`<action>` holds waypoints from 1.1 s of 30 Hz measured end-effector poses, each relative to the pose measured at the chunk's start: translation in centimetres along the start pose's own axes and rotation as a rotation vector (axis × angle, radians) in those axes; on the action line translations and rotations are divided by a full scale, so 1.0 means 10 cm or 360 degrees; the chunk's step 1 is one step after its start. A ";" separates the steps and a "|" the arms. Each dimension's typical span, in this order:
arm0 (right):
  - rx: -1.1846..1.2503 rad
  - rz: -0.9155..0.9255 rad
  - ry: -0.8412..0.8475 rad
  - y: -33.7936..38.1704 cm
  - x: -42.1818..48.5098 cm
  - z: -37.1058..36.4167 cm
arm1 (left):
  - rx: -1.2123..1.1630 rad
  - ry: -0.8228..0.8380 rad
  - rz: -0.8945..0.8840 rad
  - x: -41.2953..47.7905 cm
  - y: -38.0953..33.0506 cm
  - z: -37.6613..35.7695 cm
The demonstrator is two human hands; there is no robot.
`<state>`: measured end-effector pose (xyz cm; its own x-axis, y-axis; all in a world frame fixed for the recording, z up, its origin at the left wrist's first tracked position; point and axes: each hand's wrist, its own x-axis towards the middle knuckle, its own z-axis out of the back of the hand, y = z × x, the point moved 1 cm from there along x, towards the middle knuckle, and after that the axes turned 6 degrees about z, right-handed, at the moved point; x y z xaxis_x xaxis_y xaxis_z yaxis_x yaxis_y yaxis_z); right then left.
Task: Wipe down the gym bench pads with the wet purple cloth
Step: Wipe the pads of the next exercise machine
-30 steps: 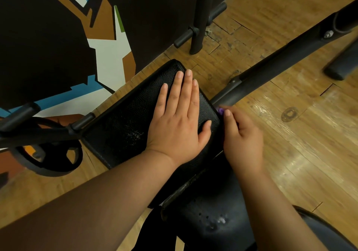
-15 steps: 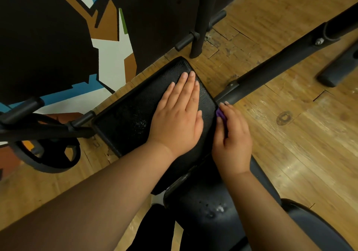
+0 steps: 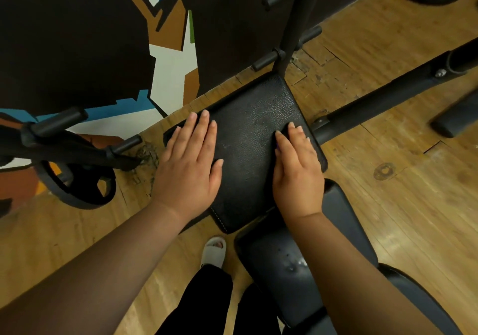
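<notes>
Two hands are resting on the textured black bench pad, one at each side of it. The left hand is lying flat across the pad's left edge, fingers straight and together, grasping nothing, with its heel hanging over the wooden floor. The right hand is lying on the pad's right side, fingers stretched out and pressing down rather than curling. The purple cloth is sitting under that right hand on the pad; only a thin purple sliver is showing at the hand's thumb-side edge, so its shape and spread are not visible.

Touching the near end of the pad, a second, smoother dark seat pad is running toward the camera under the right forearm, with pale scuffs showing on its surface. A black frame bar is reaching away from the pad's right side across the floor. A black upright post with short pegs is standing just beyond the pad's far end. Left of the pad, a black weight plate is leaning by a dark wall painted with angular white, brown and blue shapes. Just near of the pad, a foot in a white sandal is standing on the floor, with a black trouser leg above it.
</notes>
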<state>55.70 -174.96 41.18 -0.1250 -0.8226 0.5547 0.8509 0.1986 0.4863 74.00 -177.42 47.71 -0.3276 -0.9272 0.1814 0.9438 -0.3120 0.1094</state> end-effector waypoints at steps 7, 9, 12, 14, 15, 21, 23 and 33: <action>0.0196 0.0520 0.0212 0.50 -0.09 -0.16 | -0.0090 0.0017 0.0105 -0.28 0.25 -0.01; 0.0225 0.0596 0.0255 0.65 -0.06 -0.22 | -0.0167 0.0016 0.0158 -0.34 0.31 0.00; 0.0241 0.0630 0.0289 0.77 0.05 -0.27 | -0.0260 0.0036 0.0237 -0.45 0.41 0.00; 0.0245 0.0684 0.0322 0.84 0.13 -0.30 | -0.0312 0.0057 0.0254 -0.51 0.46 -0.02; 0.0248 0.0712 0.0335 0.88 0.16 -0.31 | -0.0345 0.0063 0.0278 -0.54 0.49 -0.03; 0.0214 0.0855 0.0361 1.07 0.41 -0.41 | -0.0685 0.0017 0.0566 -0.57 0.58 -0.03; 0.0161 0.0848 0.0340 1.09 0.43 -0.42 | -0.0761 -0.0002 0.0603 -0.56 0.61 -0.02; 0.0759 0.0406 0.0561 0.97 0.41 -0.18 | -0.1424 -0.0008 0.0716 -0.38 0.45 0.12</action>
<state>64.40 -177.39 46.99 0.2953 -0.8278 0.4770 0.5016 0.5593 0.6600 79.43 -175.09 48.65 0.0700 -0.9971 0.0294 0.6660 0.0247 -0.7455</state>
